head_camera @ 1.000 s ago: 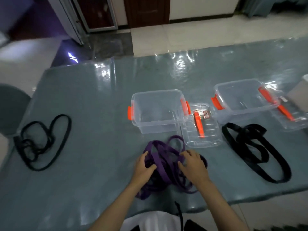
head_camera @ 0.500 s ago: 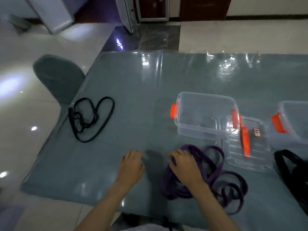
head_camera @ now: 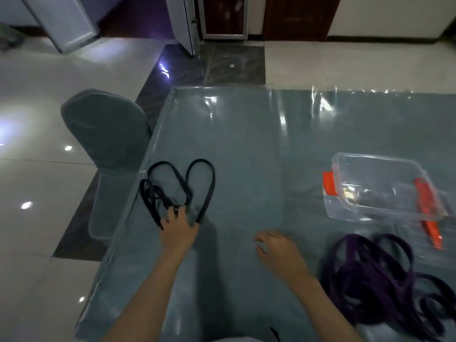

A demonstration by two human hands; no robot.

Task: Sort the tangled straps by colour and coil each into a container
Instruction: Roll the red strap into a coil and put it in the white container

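Here, left hand (head_camera: 179, 229) gripping black strap (head_camera: 176, 186), right hand (head_camera: 280, 251) relaxed, purple strap (head_camera: 385, 275) beside, chair (head_camera: 106, 149) nearby

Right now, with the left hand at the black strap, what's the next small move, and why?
Probably close the left hand on the black strap and draw it toward the clear box. Its fingers touch the loops near the table edge, grip unclear; the right hand holds nothing.

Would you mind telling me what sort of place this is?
Probably an indoor room set up for a tabletop task: a plastic-covered table, a covered chair, glossy tiled floor and doors behind.
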